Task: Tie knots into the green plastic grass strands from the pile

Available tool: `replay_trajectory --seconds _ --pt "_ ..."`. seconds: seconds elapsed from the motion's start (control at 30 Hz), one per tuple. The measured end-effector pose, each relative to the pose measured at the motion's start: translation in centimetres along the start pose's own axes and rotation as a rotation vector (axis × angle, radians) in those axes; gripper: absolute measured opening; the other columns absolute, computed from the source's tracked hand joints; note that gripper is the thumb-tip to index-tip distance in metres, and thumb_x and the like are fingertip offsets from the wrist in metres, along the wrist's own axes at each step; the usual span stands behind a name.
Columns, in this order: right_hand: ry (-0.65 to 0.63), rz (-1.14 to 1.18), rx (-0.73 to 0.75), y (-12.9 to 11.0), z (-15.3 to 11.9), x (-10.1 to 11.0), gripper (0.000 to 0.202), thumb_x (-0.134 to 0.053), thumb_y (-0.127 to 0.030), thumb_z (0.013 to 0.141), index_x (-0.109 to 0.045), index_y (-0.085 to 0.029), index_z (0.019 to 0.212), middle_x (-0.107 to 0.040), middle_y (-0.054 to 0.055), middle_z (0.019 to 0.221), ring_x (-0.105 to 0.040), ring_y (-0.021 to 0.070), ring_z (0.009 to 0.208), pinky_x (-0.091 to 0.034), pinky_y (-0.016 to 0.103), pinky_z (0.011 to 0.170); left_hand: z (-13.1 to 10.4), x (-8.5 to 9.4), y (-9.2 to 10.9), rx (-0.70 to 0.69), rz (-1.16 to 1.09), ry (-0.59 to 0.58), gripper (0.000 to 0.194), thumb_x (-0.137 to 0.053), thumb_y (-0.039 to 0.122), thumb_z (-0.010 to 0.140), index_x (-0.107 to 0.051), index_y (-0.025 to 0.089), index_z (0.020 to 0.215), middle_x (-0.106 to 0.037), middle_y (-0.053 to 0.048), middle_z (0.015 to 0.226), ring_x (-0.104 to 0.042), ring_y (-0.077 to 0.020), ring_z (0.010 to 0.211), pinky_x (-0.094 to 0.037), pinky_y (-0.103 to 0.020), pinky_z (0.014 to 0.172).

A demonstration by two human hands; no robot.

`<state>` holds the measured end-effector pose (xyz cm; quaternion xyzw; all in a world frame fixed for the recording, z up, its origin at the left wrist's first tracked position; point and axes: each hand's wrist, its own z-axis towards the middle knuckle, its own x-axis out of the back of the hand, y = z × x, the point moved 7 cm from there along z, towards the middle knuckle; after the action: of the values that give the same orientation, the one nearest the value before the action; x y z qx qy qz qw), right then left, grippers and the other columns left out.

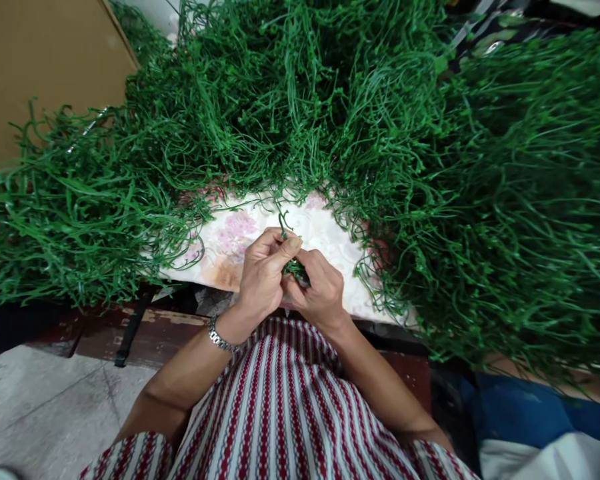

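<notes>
Close to my body, my left hand (261, 275) and my right hand (320, 288) meet over a flower-patterned white cloth (275, 213). The left one, with a metal watch (221, 335) at its wrist, pinches a thin green plant stem (283, 225) between thumb and forefinger; its tip sticks up past the fingers. My right fingers are curled against the left ones, closed around the lower part of this greenery (295, 269). Its lower end is mostly hidden by the hands. Whether the stem is real or plastic I cannot tell.
A big heap of tangled green stems (300, 100) rings the cloth at the back, left and right. A tan panel (45, 73) stands at the back left. Below the cloth's front edge lies a dark red wooden bench (145, 333), with a black strap (131, 333) hanging over it.
</notes>
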<state>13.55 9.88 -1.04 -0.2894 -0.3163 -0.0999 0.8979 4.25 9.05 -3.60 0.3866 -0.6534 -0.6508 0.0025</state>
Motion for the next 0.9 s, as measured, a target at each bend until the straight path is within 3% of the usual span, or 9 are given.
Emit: replay_trajectory --seconds 0.17,0.33,0.47,0.57,0.7,0.8,0.9 --pt "0.03 -0.023 0.026 -0.1 0.1 0.8 0.012 -0.05 -0.017 0.079 -0.06 -0.015 0.084 -0.053 0.002 0.061 -0.048 0.0127 0.057 -0.038 0.025 0.054 0.0 0.0 -0.1 0.032 0.05 -0.035 0.014 -0.069 0.021 0.067 -0.057 0.016 0.063 -0.05 0.005 0.062 -0.045 -0.0049 0.06 -0.037 -0.016 0.058" --pt "-0.042 0.055 -0.047 0.4 0.3 1.0 0.012 -0.048 -0.016 0.079 -0.056 -0.015 0.069 -0.051 0.001 0.059 -0.046 0.0111 0.056 -0.037 0.024 0.054 0.4 0.2 1.4 -0.083 0.088 0.0 0.012 -0.067 0.019 0.068 -0.058 0.015 0.061 -0.057 0.003 0.058 -0.051 -0.0062 0.057 -0.04 -0.018 0.059" --pt "-0.179 0.351 -0.282 1.0 0.3 0.7 0.018 -0.05 -0.017 0.08 -0.05 -0.015 0.062 -0.043 -0.004 0.054 -0.039 0.0064 0.049 -0.033 0.019 0.049 0.7 -0.2 1.3 -0.007 0.027 0.004 0.013 -0.066 0.019 0.067 -0.056 0.015 0.06 -0.055 0.003 0.05 -0.046 -0.0052 0.042 -0.032 -0.017 0.04" --pt "-0.304 0.608 -0.447 0.5 -0.4 0.3 0.021 -0.051 -0.02 0.081 -0.047 -0.015 0.061 -0.039 -0.006 0.051 -0.034 0.004 0.045 -0.03 0.016 0.043 1.4 -0.2 1.6 0.026 -0.003 0.013 0.016 -0.067 0.019 0.067 -0.053 0.015 0.059 -0.053 0.004 0.047 -0.042 -0.0039 0.037 -0.028 -0.016 0.035" --pt "-0.471 0.673 -0.323 -1.6 -1.1 0.7 0.024 -0.052 -0.019 0.081 -0.047 -0.014 0.058 -0.037 -0.006 0.05 -0.033 0.0035 0.045 -0.027 0.017 0.043 2.6 0.7 4.3 -0.087 -0.046 0.075 0.019 -0.067 0.022 0.067 -0.05 0.016 0.062 -0.047 0.008 0.046 -0.037 -0.0018 0.035 -0.027 -0.014 0.035" --pt "-0.465 0.531 -0.176 -1.9 -0.3 3.3 0.017 -0.053 -0.017 0.082 -0.055 -0.014 0.066 -0.047 -0.002 0.058 -0.043 0.0062 0.053 -0.032 0.019 0.05 3.0 0.3 5.6 -0.028 0.0 -0.037 0.018 -0.068 0.02 0.066 -0.051 0.016 0.065 -0.054 0.005 0.055 -0.046 -0.0037 0.041 -0.029 -0.014 0.036" --pt "-0.386 0.334 -0.055 -0.5 1.8 8.5 0.004 -0.056 -0.017 0.08 -0.06 -0.017 0.08 -0.056 0.003 0.074 -0.052 0.0121 0.071 -0.041 0.025 0.063 3.1 0.6 6.1 0.031 -0.062 -0.09 0.018 -0.069 0.021 0.065 -0.051 0.015 0.066 -0.056 0.004 0.059 -0.05 -0.0053 0.046 -0.031 -0.015 0.038"
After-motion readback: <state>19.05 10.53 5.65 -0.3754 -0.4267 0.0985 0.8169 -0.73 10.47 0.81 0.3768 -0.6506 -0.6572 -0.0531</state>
